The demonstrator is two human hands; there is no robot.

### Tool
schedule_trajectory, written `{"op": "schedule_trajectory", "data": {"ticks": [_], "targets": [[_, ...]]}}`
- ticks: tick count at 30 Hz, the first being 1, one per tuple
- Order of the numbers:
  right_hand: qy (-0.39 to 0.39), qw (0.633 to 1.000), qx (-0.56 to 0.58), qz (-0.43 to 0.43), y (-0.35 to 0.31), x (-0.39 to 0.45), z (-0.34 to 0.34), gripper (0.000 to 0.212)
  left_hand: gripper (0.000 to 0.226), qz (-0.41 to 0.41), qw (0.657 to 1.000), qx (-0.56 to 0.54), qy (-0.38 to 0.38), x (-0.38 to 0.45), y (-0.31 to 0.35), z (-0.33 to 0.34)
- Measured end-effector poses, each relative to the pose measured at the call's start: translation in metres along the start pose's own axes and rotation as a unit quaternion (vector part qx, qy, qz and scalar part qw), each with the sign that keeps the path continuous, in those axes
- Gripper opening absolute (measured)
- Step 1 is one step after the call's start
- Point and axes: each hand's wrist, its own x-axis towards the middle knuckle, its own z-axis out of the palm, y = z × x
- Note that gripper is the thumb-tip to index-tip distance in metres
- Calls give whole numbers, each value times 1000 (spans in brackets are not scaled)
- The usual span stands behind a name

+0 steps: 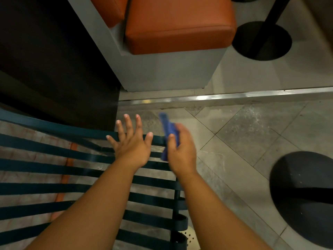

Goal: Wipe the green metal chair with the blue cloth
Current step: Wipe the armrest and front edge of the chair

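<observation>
A right hand (181,150) grips the blue cloth (168,131) at the green chair's (54,166) slatted corner; the left hand (130,146) hovers beside it, fingers spread and empty. Wiping appears about to begin: next, press the cloth onto the slats.

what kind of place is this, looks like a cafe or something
Probably a cafe or fast-food dining area: an orange padded bench seat on a grey base, round black pedestal table bases on a tiled floor, and a green slatted metal chair.
</observation>
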Motion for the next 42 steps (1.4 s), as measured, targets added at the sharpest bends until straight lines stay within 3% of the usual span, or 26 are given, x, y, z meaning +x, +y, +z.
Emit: {"op": "schedule_trajectory", "data": {"ticks": [3,7,9,13,15,17,19,21,24,27,29,32,35,38,40,42], "targets": [[-11,987,-134,-89,12,-11,21,44,70,-3,1000,4,-13,-1,15,7],[72,985,-109,-115,28,-1,22,38,64,8,1000,13,-4,0,14,12],[75,994,-32,-69,35,2,19,34,60,14,1000,7,-10,0,13,12],[62,971,167,157,52,19,4,31,60,20,1000,7,-9,2,12,14],[12,958,183,218,48,26,-6,32,60,16,1000,9,-6,3,12,14],[-43,959,177,219,37,26,-11,29,59,12,1000,10,-10,2,13,15],[-88,976,107,170,22,25,-11,28,59,11,1000,6,-9,2,14,16],[-141,985,-42,93,3,34,-10,32,58,9,1000,5,-5,1,14,16],[-274,938,-190,91,-20,63,-13,35,58,9,1000,3,-6,1,14,14],[-399,886,-89,218,-15,88,-26,33,59,7,1000,-3,-1,2,14,15],[-425,862,-58,271,4,93,-36,34,59,8,1000,-1,2,3,14,16],[-421,848,-44,319,21,89,-44,30,59,10,1000,1,10,4,13,17],[-424,847,-58,314,7,87,-42,34,60,8,1000,3,15,5,13,19],[-349,918,-91,165,0,75,-29,36,59,5,1000,9,15,5,13,20],[-227,967,-112,29,16,58,-19,32,60,5,1000,10,13,4,13,20],[-131,988,-70,-31,35,47,-13,34,60,7,1000,10,10,3,14,20]]}}
